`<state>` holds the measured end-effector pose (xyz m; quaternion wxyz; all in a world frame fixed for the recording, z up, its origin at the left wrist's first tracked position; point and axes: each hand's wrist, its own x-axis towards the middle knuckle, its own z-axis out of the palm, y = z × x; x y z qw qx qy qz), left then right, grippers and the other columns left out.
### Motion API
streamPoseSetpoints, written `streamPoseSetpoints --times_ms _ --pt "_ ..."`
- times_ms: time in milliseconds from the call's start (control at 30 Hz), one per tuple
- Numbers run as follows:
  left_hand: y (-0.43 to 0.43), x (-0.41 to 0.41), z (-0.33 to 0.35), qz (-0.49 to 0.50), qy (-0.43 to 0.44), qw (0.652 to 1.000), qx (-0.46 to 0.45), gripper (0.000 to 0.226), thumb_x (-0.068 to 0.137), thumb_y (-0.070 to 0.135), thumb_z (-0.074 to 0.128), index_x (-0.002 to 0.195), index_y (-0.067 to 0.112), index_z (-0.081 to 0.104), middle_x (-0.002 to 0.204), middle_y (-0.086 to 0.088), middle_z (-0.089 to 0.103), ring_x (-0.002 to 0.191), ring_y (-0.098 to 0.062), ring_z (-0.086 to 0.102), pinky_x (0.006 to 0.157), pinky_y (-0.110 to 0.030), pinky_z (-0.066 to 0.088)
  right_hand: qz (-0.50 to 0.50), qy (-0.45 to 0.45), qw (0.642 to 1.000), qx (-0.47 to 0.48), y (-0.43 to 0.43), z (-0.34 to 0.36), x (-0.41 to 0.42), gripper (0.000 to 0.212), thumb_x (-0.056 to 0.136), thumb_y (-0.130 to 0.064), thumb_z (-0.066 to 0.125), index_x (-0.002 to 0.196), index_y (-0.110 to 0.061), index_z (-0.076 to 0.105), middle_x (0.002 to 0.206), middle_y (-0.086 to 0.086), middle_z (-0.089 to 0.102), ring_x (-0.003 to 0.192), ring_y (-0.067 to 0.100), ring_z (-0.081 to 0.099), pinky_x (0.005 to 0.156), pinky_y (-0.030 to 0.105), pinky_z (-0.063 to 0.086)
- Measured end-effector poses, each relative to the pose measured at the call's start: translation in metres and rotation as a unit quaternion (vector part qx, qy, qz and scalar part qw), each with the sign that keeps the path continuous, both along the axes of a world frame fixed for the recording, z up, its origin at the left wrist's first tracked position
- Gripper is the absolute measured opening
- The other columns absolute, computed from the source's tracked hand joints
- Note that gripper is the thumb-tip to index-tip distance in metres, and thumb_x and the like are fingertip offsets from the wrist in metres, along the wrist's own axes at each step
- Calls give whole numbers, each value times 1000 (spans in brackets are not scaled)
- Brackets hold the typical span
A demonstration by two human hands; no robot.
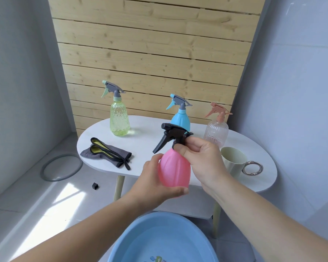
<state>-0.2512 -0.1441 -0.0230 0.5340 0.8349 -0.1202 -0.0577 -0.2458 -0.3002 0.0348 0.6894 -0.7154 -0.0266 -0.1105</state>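
A pink spray bottle (173, 170) with a black trigger head (171, 136) is held up in front of the white oval table (144, 127), above a blue basin (159, 241). My left hand (155, 183) grips the bottle's round body from the left and below. My right hand (203, 157) pinches the black collar at the bottle's neck, thumb and fingers curled round it. The trigger points down to the left.
On the table stand a green spray bottle (119, 118), a blue one (181, 118) and a clear pinkish one (216, 129). A grey folded cloth (106, 152) lies at the left, a pale mug (234, 159) with a ring handle at the right. A grey ring (62, 167) lies on the floor.
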Motion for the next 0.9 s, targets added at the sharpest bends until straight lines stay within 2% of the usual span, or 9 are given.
streamPoseSetpoints --times_ms 67,200,333,400,500,633,700,767,900 --pt "0 16 3 17 -22 1000 14 103 51 60 93 138 37 41 127 9 56 113 -10 60 93 -34 56 -19 -9 1000 1 10 3 14 16 84 -11 76 94 -23 77 92 -9 78 92 6 73 93 29 55" --pt "13 57 15 48 -40 998 4 85 62 38 97 132 32 49 115 13 64 103 -7 65 81 -28 58 -22 -25 999 -23 23 13 52 11 86 -24 75 97 -24 77 93 -10 78 92 6 72 91 29 55" --pt "36 111 23 61 -40 997 -17 81 67 23 97 133 32 51 113 14 64 101 1 63 74 -17 53 20 36 997 -68 26 8 104 35 92 -47 62 122 -30 65 111 -16 69 102 2 64 95 28 49" --pt "45 136 22 66 -40 997 -20 83 66 21 98 135 31 52 114 10 66 103 -6 65 80 -24 56 29 77 993 -88 26 -6 124 47 92 -52 57 134 -31 56 118 -14 64 109 11 63 101 36 50" --pt "53 176 15 72 -33 997 -19 86 65 17 98 138 27 55 116 4 68 106 -15 67 88 -36 61 66 108 990 -55 34 -29 152 43 99 -45 51 138 -28 52 123 -7 67 107 18 68 98 42 54" --pt "58 223 1 66 -28 997 -14 87 64 16 99 138 28 55 114 2 70 107 -18 69 90 -39 62 88 95 991 -45 43 -47 184 27 106 -26 41 123 -35 61 119 -6 70 107 12 67 92 27 54" --pt "58 241 -4 62 -30 998 -13 89 63 17 98 139 28 55 114 3 71 106 -17 70 89 -37 62 96 91 990 -42 44 -52 198 31 106 -21 38 109 -40 63 115 -6 71 103 11 67 85 23 55" --pt "57 253 -6 57 -32 998 -12 91 64 15 98 142 29 54 113 4 72 103 -15 71 85 -32 62 95 92 990 -39 45 -55 209 37 106 -18 36 103 -44 63 115 -6 70 103 12 67 88 26 56" --pt "58 267 -11 47 -26 999 -3 87 68 14 95 143 28 54 110 4 73 93 -10 70 70 -17 53 86 84 992 -45 45 -67 224 50 104 -20 38 94 -58 67 113 -11 72 115 19 65 105 47 48"
